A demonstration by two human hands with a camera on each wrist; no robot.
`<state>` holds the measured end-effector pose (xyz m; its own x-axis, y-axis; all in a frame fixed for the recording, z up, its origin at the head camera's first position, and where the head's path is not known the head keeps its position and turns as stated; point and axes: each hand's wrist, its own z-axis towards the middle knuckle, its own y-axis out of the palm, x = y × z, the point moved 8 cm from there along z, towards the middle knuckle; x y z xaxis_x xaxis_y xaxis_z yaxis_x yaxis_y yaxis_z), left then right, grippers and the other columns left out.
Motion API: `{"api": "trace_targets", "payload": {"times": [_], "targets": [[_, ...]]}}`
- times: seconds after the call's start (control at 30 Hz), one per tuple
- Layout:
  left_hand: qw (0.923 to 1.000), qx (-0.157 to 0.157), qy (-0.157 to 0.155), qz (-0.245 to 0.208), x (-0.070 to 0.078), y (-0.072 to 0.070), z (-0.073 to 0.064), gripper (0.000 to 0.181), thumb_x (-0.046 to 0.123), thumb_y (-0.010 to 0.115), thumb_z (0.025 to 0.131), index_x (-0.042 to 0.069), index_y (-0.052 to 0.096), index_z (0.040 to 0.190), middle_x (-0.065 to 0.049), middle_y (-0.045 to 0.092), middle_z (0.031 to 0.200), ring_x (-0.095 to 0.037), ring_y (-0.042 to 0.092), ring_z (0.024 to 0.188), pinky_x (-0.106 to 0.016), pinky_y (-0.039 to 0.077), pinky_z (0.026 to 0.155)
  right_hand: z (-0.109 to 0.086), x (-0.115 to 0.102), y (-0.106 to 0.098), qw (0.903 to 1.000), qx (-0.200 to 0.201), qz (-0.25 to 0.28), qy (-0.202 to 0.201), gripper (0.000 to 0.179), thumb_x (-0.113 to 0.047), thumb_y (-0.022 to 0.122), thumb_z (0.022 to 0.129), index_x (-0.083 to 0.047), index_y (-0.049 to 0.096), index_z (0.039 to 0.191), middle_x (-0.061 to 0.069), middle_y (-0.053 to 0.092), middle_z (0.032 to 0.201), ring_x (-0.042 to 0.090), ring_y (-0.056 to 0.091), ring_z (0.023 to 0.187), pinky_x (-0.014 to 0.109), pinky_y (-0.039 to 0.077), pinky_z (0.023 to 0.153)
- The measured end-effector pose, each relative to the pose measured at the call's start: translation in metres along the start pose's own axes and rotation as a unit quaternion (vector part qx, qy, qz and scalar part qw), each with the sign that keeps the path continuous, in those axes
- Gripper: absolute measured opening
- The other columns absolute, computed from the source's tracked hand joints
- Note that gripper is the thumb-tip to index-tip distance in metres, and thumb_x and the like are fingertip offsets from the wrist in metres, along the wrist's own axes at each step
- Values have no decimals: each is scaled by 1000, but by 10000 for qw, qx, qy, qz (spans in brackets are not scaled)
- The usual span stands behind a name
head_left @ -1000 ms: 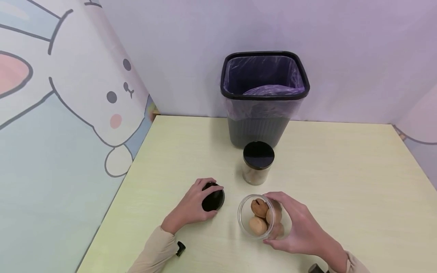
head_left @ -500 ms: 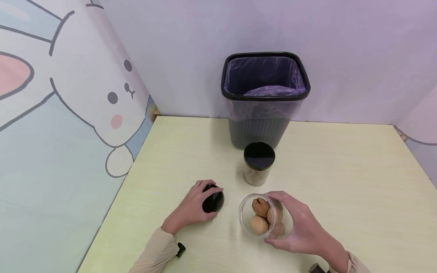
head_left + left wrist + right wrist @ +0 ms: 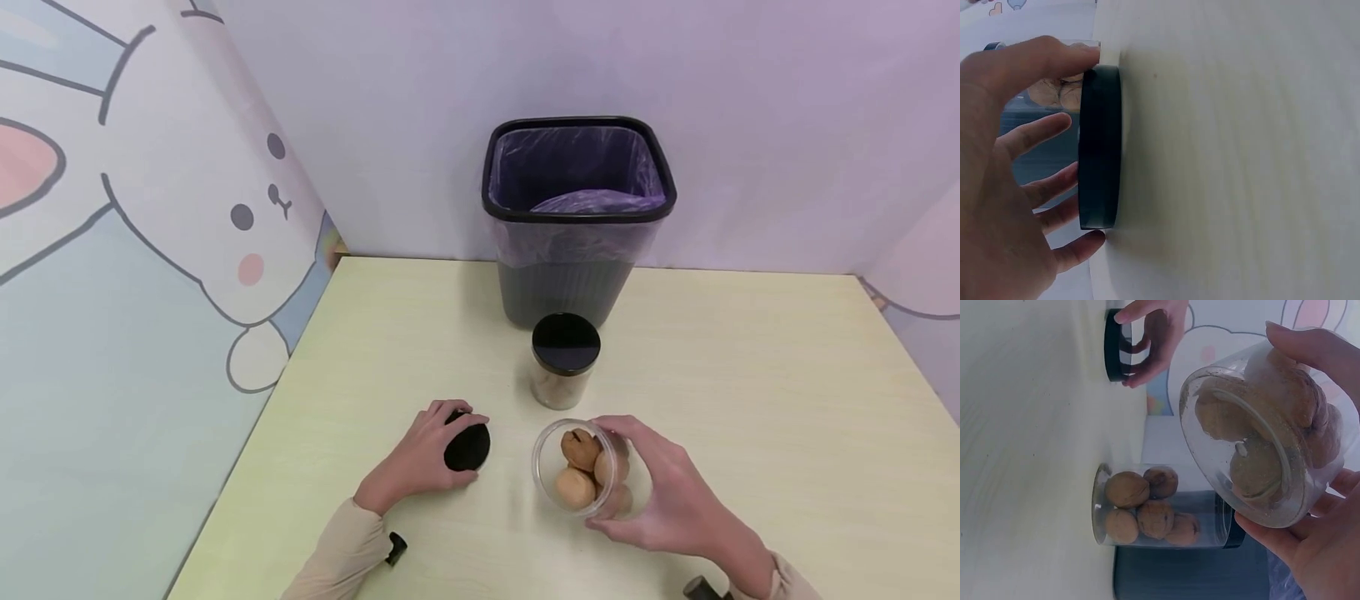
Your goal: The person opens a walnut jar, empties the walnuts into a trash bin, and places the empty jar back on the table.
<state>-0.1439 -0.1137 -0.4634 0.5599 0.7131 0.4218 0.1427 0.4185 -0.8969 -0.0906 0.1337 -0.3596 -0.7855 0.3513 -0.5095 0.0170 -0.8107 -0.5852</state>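
Note:
My left hand (image 3: 420, 458) spans a round black lid (image 3: 471, 448) that lies flat on the table. Thumb and little finger touch opposite edges of this lid (image 3: 1100, 150) in the left wrist view. The right hand (image 3: 667, 492) grips a clear, lidless jar (image 3: 547, 462) around its side, tilted with its mouth leaning left. Several walnuts (image 3: 575, 489) lie inside it. From the right wrist, the jar's base (image 3: 1279, 515) shows raised off the table. A second clear jar (image 3: 557, 390) stands upright behind, capped with a black lid (image 3: 566, 343) and holding several walnuts (image 3: 1155, 519).
A dark waste bin (image 3: 566, 287) with a purple-tinted liner stands on the table (image 3: 750, 375) behind the capped jar, near the back wall (image 3: 787, 125). On the left rises a wall with a cartoon rabbit (image 3: 195, 183).
The right hand has shifted slightly right with the tilted jar. My left hand stays on the lid, nearly still. The head view has moved a little.

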Motion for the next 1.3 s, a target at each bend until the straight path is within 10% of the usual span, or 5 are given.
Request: {"api": "trace_targets", "payload": {"times": [0.6, 1.3], "targets": [[9806, 945, -698, -1571, -19, -18, 4, 43, 35, 71, 84, 18, 60, 122, 11, 46, 126, -13, 41, 119, -45, 41, 93, 4, 8, -13, 9997, -13, -140, 216, 98, -33, 94, 44, 0, 52, 126, 1, 60, 113, 10, 56, 100, 14, 38, 90], [9598, 1827, -307, -2109, -18, -50, 15, 41, 23, 72, 83, 21, 57, 122, 6, 56, 124, -13, 50, 117, -43, 44, 92, 9, 18, -29, 9984, 126, -492, 264, 103, -28, 96, 33, -1, 54, 124, 0, 62, 109, 9, 57, 97, 12, 38, 87]]}}
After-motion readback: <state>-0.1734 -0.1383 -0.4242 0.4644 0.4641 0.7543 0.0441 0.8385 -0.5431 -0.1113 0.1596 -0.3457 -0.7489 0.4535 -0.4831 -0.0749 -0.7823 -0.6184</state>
